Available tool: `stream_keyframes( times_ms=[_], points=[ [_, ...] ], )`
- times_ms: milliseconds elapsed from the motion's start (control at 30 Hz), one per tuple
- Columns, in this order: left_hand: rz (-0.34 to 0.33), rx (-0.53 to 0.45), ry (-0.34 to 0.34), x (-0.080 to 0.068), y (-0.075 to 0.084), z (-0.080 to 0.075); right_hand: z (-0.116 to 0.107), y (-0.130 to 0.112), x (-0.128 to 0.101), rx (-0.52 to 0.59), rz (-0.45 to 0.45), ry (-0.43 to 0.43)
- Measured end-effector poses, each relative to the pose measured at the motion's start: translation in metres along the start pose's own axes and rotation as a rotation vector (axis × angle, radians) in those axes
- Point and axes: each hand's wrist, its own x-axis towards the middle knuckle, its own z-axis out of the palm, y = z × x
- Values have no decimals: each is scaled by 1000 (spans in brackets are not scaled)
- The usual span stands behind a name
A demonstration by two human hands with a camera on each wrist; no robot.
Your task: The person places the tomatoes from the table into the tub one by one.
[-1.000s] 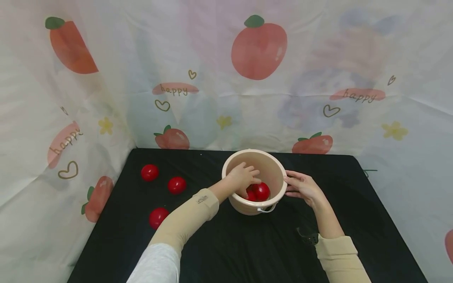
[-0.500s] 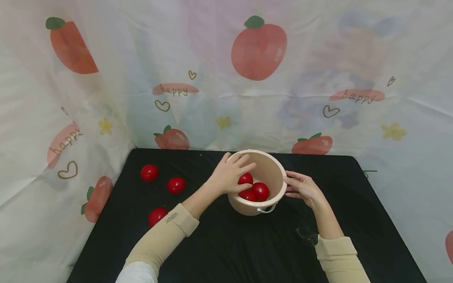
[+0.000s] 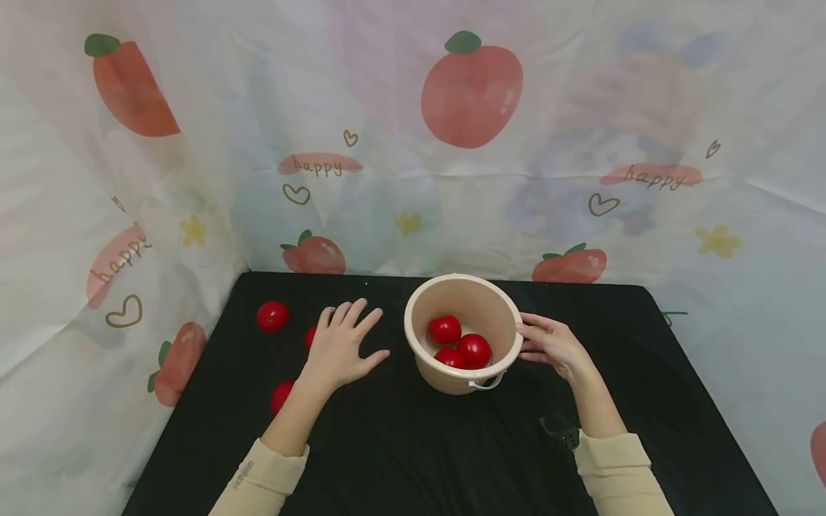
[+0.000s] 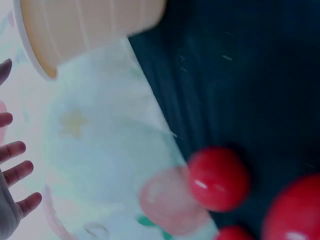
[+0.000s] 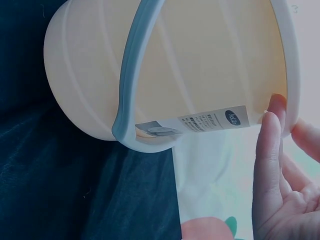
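Glossy red balls point(image 3: 474, 350), smooth plastic-looking bucket point(image 3: 482, 309), matt black cloth point(image 3: 452, 455).

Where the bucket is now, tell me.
In the head view, the bucket stands right of centre on the black tabletop, between the left hand and the right hand at its rim.

Between the hands point(image 3: 556, 348), the bucket point(image 3: 475, 314) was cream, its handle point(image 3: 489, 385) white; the balls point(image 3: 475, 351) within it and around the left hand point(image 3: 337, 351) were plain red. Under the hands the surface point(image 3: 439, 451) was black, the sleeves point(image 3: 616, 466) behind them beige, and beyond them the whitish cloth point(image 3: 381, 86) bore red fruit point(image 3: 474, 97), yellow flowers point(image 3: 719, 241) and brown hearts point(image 3: 297, 194).
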Motion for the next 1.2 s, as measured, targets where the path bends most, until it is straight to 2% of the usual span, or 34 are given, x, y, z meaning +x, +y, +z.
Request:
stream_keyframes(
  times_ms=[200, 400, 600, 833, 1200],
  points=[
    [-167, -40, -51, -48, -29, 10, 1, 0, 0, 9, -3, 0],
    [-257, -57, -75, -90, -51, 17, 1, 0, 0, 8, 0, 5],
    [-348, -81, -135, -120, -61, 24, 0, 1, 0, 8, 3, 6],
    [-418, -104, -221, -140, -67, 36, 0, 2, 0, -6, -2, 10],
    [-459, -122, -273, -152, -75, 52, 0, 2, 0, 8, 3, 13]
  ],
)
